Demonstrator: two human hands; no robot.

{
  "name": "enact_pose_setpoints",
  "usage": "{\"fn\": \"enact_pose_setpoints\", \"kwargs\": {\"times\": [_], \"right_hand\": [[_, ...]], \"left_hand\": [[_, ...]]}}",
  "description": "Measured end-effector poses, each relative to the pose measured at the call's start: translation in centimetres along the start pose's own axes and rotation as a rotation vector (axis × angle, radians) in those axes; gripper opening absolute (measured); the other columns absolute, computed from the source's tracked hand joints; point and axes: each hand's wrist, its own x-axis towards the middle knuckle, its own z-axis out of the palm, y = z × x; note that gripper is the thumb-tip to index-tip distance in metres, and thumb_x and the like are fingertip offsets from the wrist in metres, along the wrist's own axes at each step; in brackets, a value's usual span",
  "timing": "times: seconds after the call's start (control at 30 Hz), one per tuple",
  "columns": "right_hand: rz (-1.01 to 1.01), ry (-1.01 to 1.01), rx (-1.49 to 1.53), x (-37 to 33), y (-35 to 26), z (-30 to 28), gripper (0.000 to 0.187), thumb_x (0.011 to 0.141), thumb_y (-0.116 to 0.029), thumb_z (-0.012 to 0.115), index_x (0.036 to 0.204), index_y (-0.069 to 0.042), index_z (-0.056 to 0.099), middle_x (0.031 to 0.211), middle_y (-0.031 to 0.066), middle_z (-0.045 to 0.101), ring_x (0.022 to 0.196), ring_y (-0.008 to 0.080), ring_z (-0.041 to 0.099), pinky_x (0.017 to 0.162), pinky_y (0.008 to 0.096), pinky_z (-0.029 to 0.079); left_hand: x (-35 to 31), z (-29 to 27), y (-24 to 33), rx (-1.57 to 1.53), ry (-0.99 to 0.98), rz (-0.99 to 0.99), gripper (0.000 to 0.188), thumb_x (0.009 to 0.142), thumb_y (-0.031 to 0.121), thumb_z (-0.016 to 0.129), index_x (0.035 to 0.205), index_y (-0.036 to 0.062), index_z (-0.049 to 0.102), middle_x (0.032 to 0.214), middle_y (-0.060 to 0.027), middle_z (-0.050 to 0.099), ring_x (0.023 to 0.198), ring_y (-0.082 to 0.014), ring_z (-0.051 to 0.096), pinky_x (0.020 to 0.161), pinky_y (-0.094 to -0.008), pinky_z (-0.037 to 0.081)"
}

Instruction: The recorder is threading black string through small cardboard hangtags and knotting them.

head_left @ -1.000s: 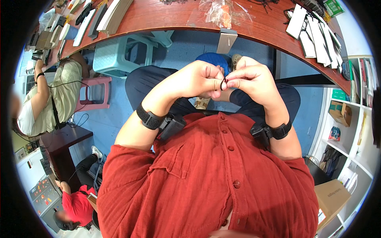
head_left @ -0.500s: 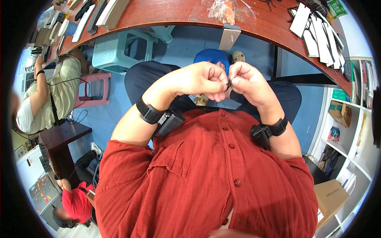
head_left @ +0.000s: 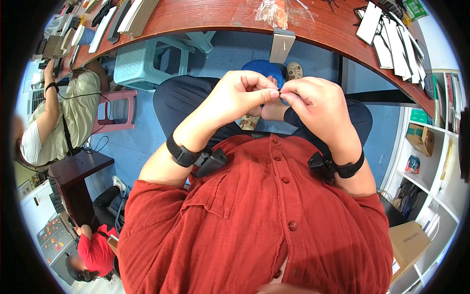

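My left hand (head_left: pixel 240 95) and my right hand (head_left: pixel 318 103) meet fingertip to fingertip above my lap, below the table's front edge. Thumb and forefinger of each are pinched together on a small black cord-like piece (head_left: pixel 279 92); most of it is hidden by the fingers, so its exact kind cannot be made out. Straight ahead of the hands, a beige block with a grey top (head_left: pixel 282 46) is fixed at the table edge. Clear tape (head_left: pixel 298 14) and an orange strip (head_left: pixel 280 13) lie on the tabletop behind it.
The reddish wooden table (head_left: pixel 205 17) curves across the front. White tags with black cords (head_left: pixel 384 49) lie at its right, stacked strips (head_left: pixel 137 17) at its left. Pale green stools (head_left: pixel 134 63) stand underneath. Shelves (head_left: pixel 440 171) and a cardboard box (head_left: pixel 409 247) are at right; two people sit at left.
Both hands have turned, with their wrists lower and farther apart. The fingertips still meet on the small black piece, slightly higher than before.
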Motion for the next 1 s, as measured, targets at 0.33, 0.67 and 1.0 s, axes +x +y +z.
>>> {"fn": "enact_pose_setpoints", "kwargs": {"times": [0.33,0.67,1.0], "right_hand": [[0.061,0.028,0.246,-0.2,-0.5,-0.1,0.008,0.072,-0.006,0.063,0.08,-0.004,0.06,0.068,0.0046,0.057,0.06,0.0168,0.057,0.056,0.028,0.046],[0.594,-0.034,1.034,-0.9,0.9,1.5,0.009,0.079,-0.007,0.061,0.087,-0.002,0.058,0.061,-0.0067,0.046,0.053,0.0004,0.041,0.046,0.0171,0.036],[0.44,0.316,0.95,-0.5,-0.7,3.3,0.006,0.083,-0.001,0.054,0.079,-0.004,0.051,0.063,-0.0043,0.05,0.05,0.0002,0.044,0.042,0.0165,0.034]], "left_hand": [[0.7,0.1,-1.1,-0.078,-0.077,0.059,0.011,0.085,0.015,0.057,0.084,0.0042,0.058,0.069,0.0029,0.054,0.057,-0.0027,0.046,0.048,-0.0166,0.036],[0.3,0.5,0.3,0.146,0.012,0.158,0.008,0.083,0.009,0.059,0.082,0.0027,0.055,0.074,0.0023,0.054,0.068,-0.0047,0.048,0.061,-0.0221,0.042],[0.2,1.9,0.7,0.863,0.385,0.715,0.01,0.07,0.003,0.068,0.075,0.0027,0.059,0.074,-0.0082,0.059,0.067,-0.0176,0.058,0.059,-0.0255,0.045]]}}
